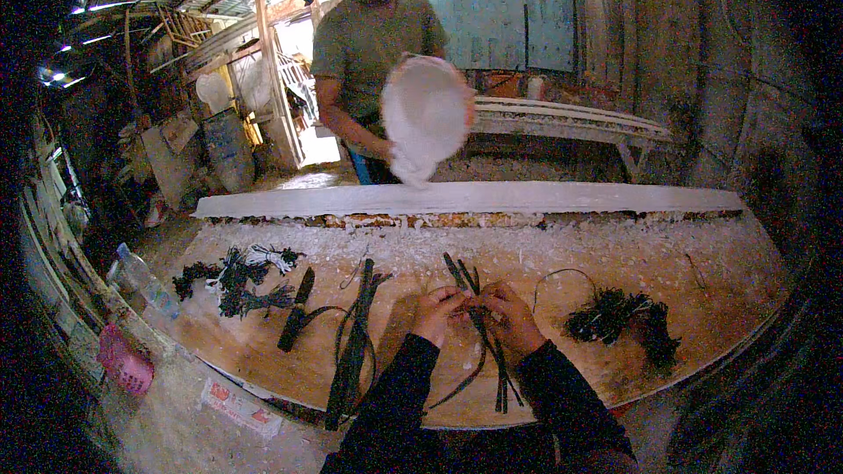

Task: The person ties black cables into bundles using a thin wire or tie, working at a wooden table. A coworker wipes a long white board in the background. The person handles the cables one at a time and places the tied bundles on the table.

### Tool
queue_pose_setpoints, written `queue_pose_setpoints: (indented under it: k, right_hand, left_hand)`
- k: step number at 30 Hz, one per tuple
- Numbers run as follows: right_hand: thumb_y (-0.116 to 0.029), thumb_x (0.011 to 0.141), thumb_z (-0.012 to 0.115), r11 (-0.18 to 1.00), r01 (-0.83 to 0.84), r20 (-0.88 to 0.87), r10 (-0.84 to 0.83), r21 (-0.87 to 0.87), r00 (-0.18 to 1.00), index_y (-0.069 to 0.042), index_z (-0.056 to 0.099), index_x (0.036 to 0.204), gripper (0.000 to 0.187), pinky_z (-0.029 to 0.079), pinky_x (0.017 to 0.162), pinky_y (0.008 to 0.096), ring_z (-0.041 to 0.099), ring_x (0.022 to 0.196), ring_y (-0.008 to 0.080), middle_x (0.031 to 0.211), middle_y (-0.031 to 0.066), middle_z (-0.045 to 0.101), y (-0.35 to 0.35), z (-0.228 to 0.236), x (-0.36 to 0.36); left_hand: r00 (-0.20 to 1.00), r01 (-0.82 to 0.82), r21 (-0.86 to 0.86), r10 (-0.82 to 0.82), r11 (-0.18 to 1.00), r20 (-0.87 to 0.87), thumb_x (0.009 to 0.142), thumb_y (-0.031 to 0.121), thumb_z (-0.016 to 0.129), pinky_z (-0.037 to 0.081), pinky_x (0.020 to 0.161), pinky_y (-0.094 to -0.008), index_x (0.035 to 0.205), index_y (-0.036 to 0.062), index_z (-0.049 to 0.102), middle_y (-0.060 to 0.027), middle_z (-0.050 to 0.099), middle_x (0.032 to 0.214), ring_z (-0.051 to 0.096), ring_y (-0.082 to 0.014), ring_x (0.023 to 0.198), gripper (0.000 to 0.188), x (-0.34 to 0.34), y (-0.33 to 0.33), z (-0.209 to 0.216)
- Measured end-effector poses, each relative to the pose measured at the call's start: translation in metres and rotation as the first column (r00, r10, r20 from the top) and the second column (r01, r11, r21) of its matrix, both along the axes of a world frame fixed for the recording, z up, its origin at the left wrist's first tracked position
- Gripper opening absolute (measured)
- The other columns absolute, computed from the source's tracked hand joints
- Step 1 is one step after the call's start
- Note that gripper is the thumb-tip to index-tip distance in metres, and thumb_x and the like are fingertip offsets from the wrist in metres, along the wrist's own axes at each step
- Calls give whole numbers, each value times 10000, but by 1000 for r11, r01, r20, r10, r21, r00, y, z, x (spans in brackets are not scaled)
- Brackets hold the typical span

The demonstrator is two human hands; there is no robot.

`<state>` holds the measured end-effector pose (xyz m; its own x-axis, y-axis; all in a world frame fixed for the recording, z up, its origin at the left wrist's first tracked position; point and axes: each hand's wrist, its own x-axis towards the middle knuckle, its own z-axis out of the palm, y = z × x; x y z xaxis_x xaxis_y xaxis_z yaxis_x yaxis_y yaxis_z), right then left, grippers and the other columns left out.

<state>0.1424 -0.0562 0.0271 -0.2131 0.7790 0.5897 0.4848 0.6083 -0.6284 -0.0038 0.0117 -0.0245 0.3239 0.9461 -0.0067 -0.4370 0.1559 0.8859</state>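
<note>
Several thin dark strips (500, 377) lie crossed in a loose bundle over the middle of the wooden tabletop (553, 377). My left hand (436, 314) pinches them near their upper part. Close against it, my right hand (514, 318) has its fingers closed on the same strips. Left of my hands lies a longer bundle of dark strips (351, 355), with a shorter dark bundle (297, 312) beside it. Tangled clumps of short dark strands (237, 285) sit farther left, a few white strands (274, 257) among them. Another dark clump (619, 318) rests to the right.
A long white-coated ledge (465, 200) runs along the table's far edge. Beyond it stands a person (373, 44) holding a white, powdery basin (428, 110). A clear plastic bottle (145, 279), a pink basket (125, 360) and a printed carton (241, 405) are at the left.
</note>
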Motion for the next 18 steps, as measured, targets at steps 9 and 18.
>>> queue_pose_setpoints:
  k: [9, 18]
  right_hand:
    - [37, 672, 598, 1000, 23, 36, -24, 20, 999, -83, 599, 950, 303, 434, 755, 310, 526, 863, 257, 906, 99, 523, 6, -9, 2]
    - [48, 687, 581, 999, -31, -33, 31, -6, 999, -76, 601, 949, 291, 425, 773, 316, 522, 888, 261, 919, 99, 533, 7, -8, 2]
  left_hand:
    - [996, -41, -47, 37, 998, -77, 768, 161, 622, 477, 525, -221, 864, 32, 586, -37, 608, 784, 576, -112, 656, 164, -1, -9, 15]
    - [999, 19, -43, -20, 999, -26, 771, 163, 619, 461, 495, -215, 854, 33, 585, -33, 599, 749, 553, -104, 588, 158, -2, -9, 17]
